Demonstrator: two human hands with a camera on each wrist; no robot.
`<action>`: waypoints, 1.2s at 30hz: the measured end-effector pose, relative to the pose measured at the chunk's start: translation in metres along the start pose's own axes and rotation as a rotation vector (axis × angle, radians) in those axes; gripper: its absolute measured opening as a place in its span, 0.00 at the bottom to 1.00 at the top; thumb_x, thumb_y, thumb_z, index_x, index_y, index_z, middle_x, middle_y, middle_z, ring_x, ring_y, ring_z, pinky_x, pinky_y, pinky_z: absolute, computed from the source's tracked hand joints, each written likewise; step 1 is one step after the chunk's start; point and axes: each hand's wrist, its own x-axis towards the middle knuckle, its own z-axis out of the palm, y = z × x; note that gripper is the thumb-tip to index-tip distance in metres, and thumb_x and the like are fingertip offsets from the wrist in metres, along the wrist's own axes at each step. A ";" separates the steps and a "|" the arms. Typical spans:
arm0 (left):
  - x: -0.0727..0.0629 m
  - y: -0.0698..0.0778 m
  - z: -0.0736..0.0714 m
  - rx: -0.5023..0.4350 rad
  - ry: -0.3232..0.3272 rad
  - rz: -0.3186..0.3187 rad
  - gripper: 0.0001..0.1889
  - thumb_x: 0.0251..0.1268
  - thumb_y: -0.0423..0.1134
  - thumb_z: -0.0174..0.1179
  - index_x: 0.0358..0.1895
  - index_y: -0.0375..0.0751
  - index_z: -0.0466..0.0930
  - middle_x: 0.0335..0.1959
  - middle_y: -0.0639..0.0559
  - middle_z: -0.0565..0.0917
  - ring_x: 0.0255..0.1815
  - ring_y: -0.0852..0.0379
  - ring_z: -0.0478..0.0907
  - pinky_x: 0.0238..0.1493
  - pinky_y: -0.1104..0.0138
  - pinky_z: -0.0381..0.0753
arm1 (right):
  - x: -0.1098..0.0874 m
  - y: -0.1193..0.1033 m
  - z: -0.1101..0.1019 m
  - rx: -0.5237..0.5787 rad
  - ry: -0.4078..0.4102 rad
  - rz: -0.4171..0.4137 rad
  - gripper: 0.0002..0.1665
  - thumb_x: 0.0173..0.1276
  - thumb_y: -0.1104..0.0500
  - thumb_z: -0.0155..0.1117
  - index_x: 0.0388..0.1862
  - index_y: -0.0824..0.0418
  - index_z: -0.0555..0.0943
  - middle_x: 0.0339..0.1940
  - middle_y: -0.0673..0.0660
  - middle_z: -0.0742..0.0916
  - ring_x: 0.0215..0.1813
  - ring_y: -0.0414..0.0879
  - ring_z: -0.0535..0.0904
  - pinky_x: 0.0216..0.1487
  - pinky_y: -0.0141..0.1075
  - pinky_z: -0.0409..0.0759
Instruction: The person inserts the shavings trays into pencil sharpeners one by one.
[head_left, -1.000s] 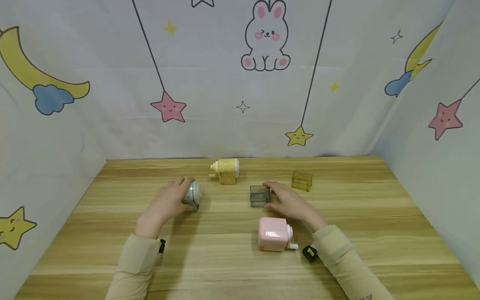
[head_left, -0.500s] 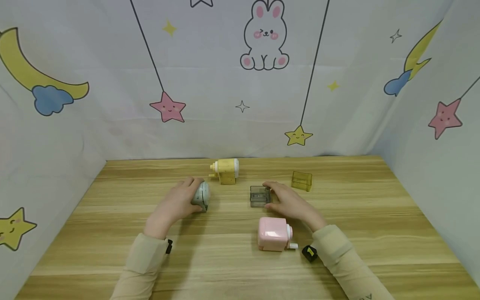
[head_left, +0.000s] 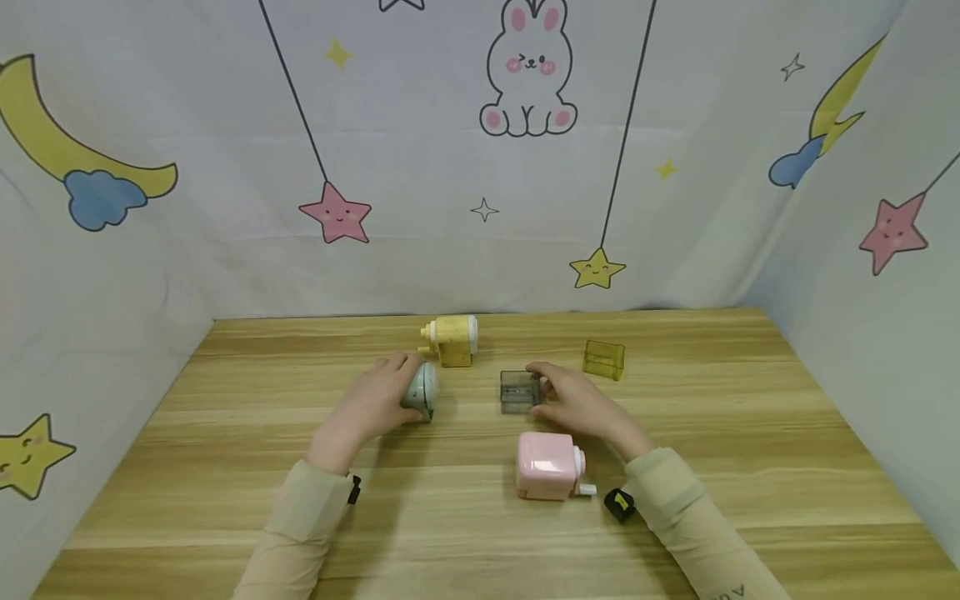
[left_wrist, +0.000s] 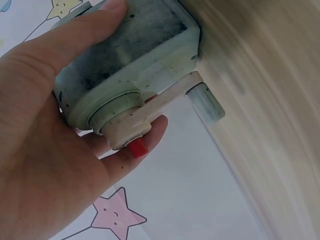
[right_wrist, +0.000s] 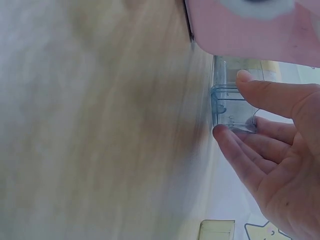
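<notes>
A grey-green crank pencil sharpener (left_wrist: 145, 45) is held by my left hand (head_left: 367, 408), thumb on one side and fingers on the other. Its pale crank arm and small red knob (left_wrist: 138, 148) show in the left wrist view. Toward the middle of the table stands a see-through grey pencil sharpener (head_left: 517, 392), pinched at its right side between the thumb and fingers of my right hand (head_left: 581, 406). In the right wrist view, the thumb (right_wrist: 275, 97) crosses the clear box (right_wrist: 232, 107). A short stretch of table separates the two sharpeners.
Behind them is a yellow crank sharpener (head_left: 453, 337). A see-through yellow sharpener (head_left: 603, 360) lies back right. Close in front of the right hand sits a pink crank sharpener (head_left: 545, 467), its handle pointing right. A printed curtain (head_left: 420, 275) borders the table's back edge.
My left hand has moved right with the grey-green crank sharpener, closer to the grey see-through one. The right hand and the sharpener it pinches have stayed in place.
</notes>
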 end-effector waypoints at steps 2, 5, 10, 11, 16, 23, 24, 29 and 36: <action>0.002 0.002 0.001 0.002 0.004 0.009 0.41 0.49 0.41 0.74 0.67 0.38 0.64 0.60 0.39 0.75 0.58 0.37 0.75 0.57 0.45 0.77 | 0.000 0.000 0.000 0.001 0.000 0.002 0.38 0.60 0.60 0.70 0.68 0.65 0.67 0.48 0.61 0.84 0.46 0.49 0.80 0.48 0.41 0.81; 0.004 0.006 0.003 -0.003 0.006 0.027 0.40 0.49 0.41 0.74 0.66 0.38 0.64 0.60 0.39 0.75 0.57 0.37 0.75 0.57 0.45 0.77 | 0.000 0.000 0.000 0.005 0.000 0.009 0.38 0.60 0.60 0.70 0.68 0.65 0.67 0.48 0.61 0.84 0.46 0.48 0.81 0.48 0.41 0.82; 0.008 0.012 0.004 -0.009 0.000 0.044 0.40 0.49 0.42 0.73 0.66 0.38 0.64 0.60 0.38 0.75 0.59 0.37 0.74 0.58 0.46 0.77 | 0.000 0.000 0.000 0.005 -0.001 0.009 0.39 0.60 0.60 0.71 0.68 0.65 0.67 0.47 0.62 0.85 0.46 0.48 0.82 0.47 0.41 0.83; 0.009 0.012 0.005 -0.010 -0.001 0.046 0.39 0.49 0.42 0.73 0.66 0.38 0.64 0.60 0.38 0.75 0.58 0.38 0.74 0.58 0.46 0.77 | 0.000 0.000 0.001 0.005 -0.001 0.010 0.38 0.60 0.59 0.71 0.68 0.65 0.67 0.47 0.61 0.85 0.46 0.48 0.82 0.47 0.41 0.83; 0.013 0.016 0.008 -0.008 0.006 0.065 0.38 0.49 0.42 0.74 0.64 0.40 0.66 0.57 0.40 0.76 0.57 0.40 0.75 0.56 0.48 0.78 | 0.000 0.001 0.001 0.006 -0.004 0.012 0.38 0.59 0.59 0.71 0.68 0.64 0.68 0.47 0.61 0.85 0.46 0.48 0.82 0.48 0.41 0.83; 0.018 0.024 0.011 -0.002 0.001 0.082 0.36 0.49 0.42 0.74 0.62 0.41 0.66 0.55 0.43 0.77 0.57 0.43 0.76 0.58 0.50 0.78 | 0.000 0.001 0.001 0.010 -0.005 0.015 0.39 0.59 0.59 0.71 0.67 0.65 0.68 0.47 0.61 0.85 0.46 0.48 0.82 0.48 0.41 0.83; 0.019 0.025 0.011 0.004 -0.001 0.085 0.36 0.49 0.43 0.74 0.63 0.41 0.66 0.55 0.43 0.77 0.57 0.43 0.76 0.58 0.50 0.78 | 0.000 0.001 0.001 0.011 -0.005 0.016 0.39 0.59 0.59 0.71 0.67 0.65 0.68 0.47 0.61 0.85 0.46 0.48 0.82 0.48 0.41 0.83; 0.021 0.030 0.012 0.029 -0.012 0.099 0.37 0.50 0.43 0.73 0.63 0.41 0.65 0.56 0.43 0.76 0.54 0.43 0.76 0.55 0.52 0.80 | -0.001 0.002 0.001 0.013 -0.009 0.021 0.39 0.59 0.60 0.72 0.67 0.65 0.68 0.49 0.62 0.85 0.47 0.49 0.82 0.49 0.41 0.83; 0.023 0.036 0.014 0.022 -0.011 0.106 0.36 0.50 0.42 0.73 0.63 0.42 0.65 0.55 0.44 0.76 0.54 0.45 0.76 0.55 0.54 0.80 | -0.001 0.002 0.000 0.026 -0.014 0.029 0.39 0.58 0.60 0.72 0.68 0.64 0.68 0.52 0.62 0.84 0.48 0.49 0.82 0.50 0.41 0.84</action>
